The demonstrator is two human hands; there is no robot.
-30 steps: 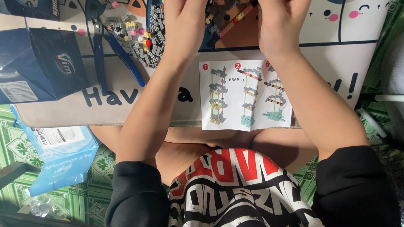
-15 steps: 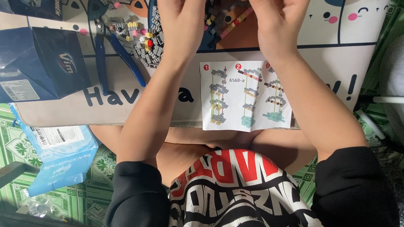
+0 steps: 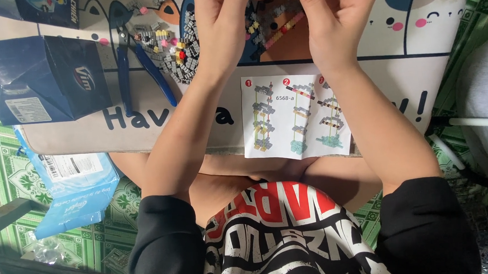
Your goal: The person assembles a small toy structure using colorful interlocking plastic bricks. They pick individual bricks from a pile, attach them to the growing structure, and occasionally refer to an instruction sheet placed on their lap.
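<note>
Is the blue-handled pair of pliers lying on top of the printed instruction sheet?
No, the blue-handled pair of pliers lies on the cat-patterned mat, left of the printed instruction sheet and apart from it.

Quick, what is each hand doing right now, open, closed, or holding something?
Left hand: fingers curled above the pile of small grey plastic building bricks; what it holds cannot be told.
Right hand: fingers pinched together; any piece is hidden.

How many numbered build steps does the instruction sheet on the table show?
3, side by side on the instruction sheet: the first at its left, the second in the middle, the third at its right, next to the right forearm. More may be printed on its hidden side.
</note>
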